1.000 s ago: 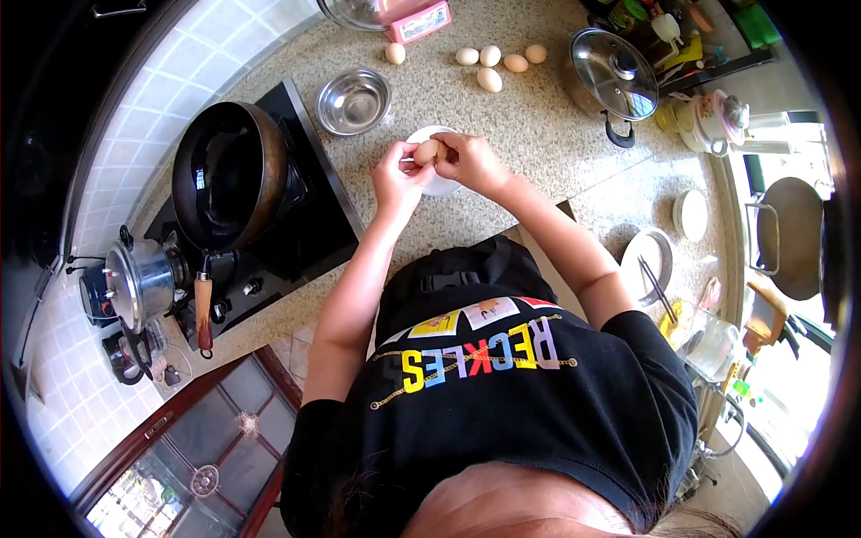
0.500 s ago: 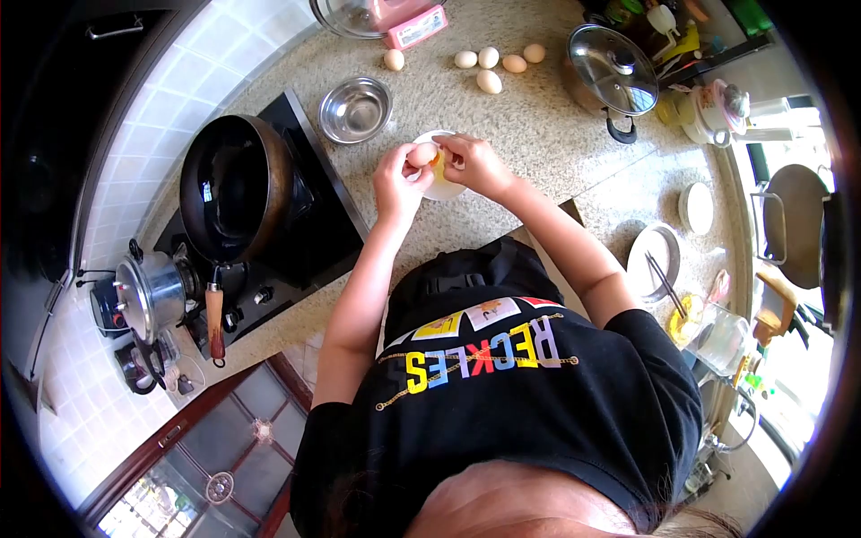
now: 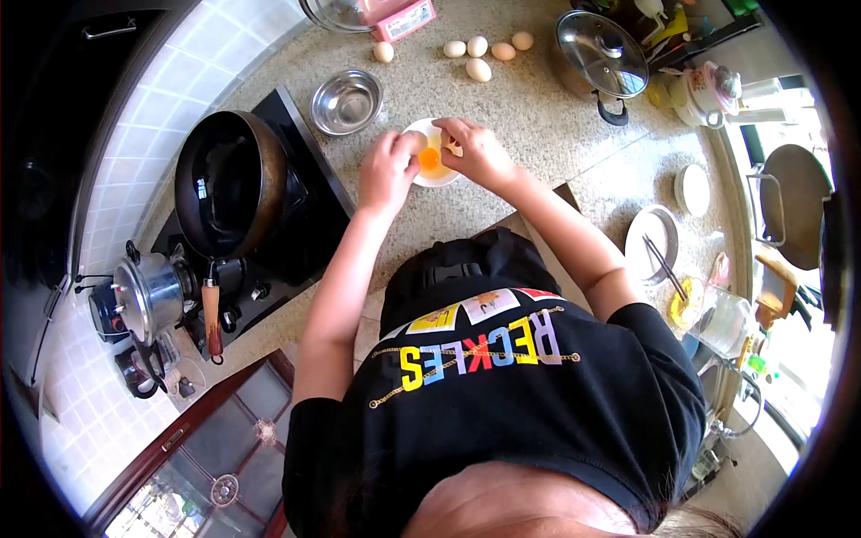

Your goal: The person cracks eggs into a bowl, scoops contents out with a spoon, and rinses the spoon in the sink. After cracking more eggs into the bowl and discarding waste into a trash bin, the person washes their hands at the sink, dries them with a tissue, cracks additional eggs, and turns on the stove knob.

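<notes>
While a whole-looking yolk [image 3: 430,160] lies in the white bowl [image 3: 432,184] on the near part of the bench [image 3: 529,121], both hands hang over it, one at each side. The left hand [image 3: 384,175], at the bowl's left edge, has its fingers curled close around what looks like a piece of eggshell [image 3: 414,142]. The right hand [image 3: 480,154], at the right edge, has its fingers bent in toward the bowl; whether it pinches shell too I cannot tell.

To empty a shell well, keep it low and over the middle, tipped open side down, so that the last white drains inside the rim. A light grip seems wise, since squeezing could crush thin edges and drop chips beside the yolk; jagged edges are best kept clear of it.

The metal bowl [image 3: 346,103] sits farther off to the left. Beyond, five eggs [image 3: 478,69] lie grouped at the far side, with a single egg [image 3: 384,52] to their left, all well apart from the hands.
</notes>
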Action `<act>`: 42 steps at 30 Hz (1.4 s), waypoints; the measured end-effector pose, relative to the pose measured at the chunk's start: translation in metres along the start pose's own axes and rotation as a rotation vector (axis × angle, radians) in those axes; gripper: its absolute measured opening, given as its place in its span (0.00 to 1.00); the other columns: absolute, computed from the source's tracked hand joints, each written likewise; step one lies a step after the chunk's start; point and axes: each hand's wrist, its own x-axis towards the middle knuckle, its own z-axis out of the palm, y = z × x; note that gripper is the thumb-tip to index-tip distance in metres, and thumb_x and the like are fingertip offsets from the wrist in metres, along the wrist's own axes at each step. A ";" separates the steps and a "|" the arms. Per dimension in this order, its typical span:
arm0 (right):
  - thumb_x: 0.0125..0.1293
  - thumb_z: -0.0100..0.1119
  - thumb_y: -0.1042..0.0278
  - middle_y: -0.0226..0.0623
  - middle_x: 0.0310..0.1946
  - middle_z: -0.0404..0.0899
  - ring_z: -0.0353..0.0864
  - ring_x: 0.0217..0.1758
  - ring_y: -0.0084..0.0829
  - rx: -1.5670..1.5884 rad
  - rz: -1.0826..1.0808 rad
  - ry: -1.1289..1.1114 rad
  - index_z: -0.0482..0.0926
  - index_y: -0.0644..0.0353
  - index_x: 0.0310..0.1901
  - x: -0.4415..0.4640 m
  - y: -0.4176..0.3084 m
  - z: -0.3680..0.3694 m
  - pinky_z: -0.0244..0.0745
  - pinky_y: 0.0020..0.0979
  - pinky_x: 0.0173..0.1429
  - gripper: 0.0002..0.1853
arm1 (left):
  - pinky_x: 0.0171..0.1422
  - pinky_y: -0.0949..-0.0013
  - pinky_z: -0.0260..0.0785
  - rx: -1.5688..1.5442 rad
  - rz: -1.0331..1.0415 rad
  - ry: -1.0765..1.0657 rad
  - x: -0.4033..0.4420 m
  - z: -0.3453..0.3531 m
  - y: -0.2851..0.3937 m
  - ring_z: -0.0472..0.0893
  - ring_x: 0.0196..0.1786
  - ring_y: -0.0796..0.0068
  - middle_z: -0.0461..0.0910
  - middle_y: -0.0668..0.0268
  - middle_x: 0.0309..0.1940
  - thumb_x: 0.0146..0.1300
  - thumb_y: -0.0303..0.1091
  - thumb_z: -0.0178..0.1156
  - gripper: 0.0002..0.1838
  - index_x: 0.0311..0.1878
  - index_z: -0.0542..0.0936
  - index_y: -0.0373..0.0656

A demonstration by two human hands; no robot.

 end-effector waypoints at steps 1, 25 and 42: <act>0.49 0.61 0.71 0.43 0.32 0.80 0.80 0.37 0.45 -0.003 0.000 0.000 0.74 0.63 0.48 -0.003 0.000 0.000 0.76 0.39 0.43 0.21 | 0.43 0.61 0.74 0.007 0.001 -0.119 -0.004 0.003 0.000 0.79 0.41 0.58 0.76 0.61 0.42 0.49 0.27 0.65 0.18 0.46 0.76 0.45; 0.61 0.59 0.70 0.30 0.46 0.80 0.75 0.47 0.19 1.134 0.406 0.125 0.75 0.63 0.57 -0.021 -0.003 -0.014 0.67 0.24 0.55 0.21 | 0.53 0.75 0.73 -1.703 -0.890 -0.184 -0.005 0.029 0.016 0.77 0.48 0.77 0.75 0.61 0.49 0.66 0.28 0.55 0.17 0.56 0.70 0.33; 0.56 0.66 0.71 0.34 0.42 0.80 0.79 0.46 0.24 0.535 0.606 0.141 0.74 0.61 0.49 -0.052 0.084 -0.072 0.74 0.28 0.50 0.19 | 0.53 0.72 0.74 -1.430 -0.820 -0.276 0.029 0.069 0.085 0.77 0.47 0.73 0.72 0.58 0.51 0.67 0.29 0.54 0.22 0.62 0.65 0.32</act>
